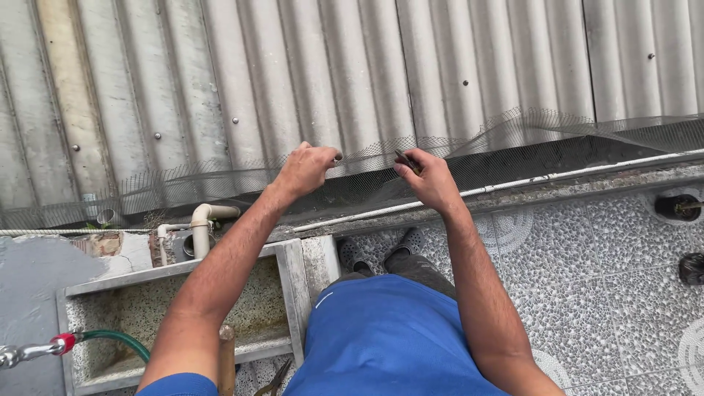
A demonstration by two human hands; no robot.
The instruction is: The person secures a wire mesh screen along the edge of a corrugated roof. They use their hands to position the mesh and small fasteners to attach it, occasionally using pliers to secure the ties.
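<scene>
1. Head view, containers: a speckled stone wash basin (176, 312) sits at lower left, walls grey, interior stained and holding nothing visible. A green hose (117, 341) with a red collar crosses its rim.
2. Materials: grey corrugated roof sheets (308, 66), ribbed, fixed with round-headed screws. Pebble-patterned floor tiles (609, 293) at right. A cream pipe elbow (205, 216) stands beside the basin.
3. Mesh strip (513, 136): fine dark wire netting, slightly rumpled, lying along the lower roof edge above the gutter.
4. Left hand (304, 169): fingers closed, pinching the mesh edge.
5. Right hand (429, 180): fingers clamped on a small dark tool (407, 161) at the mesh.
</scene>
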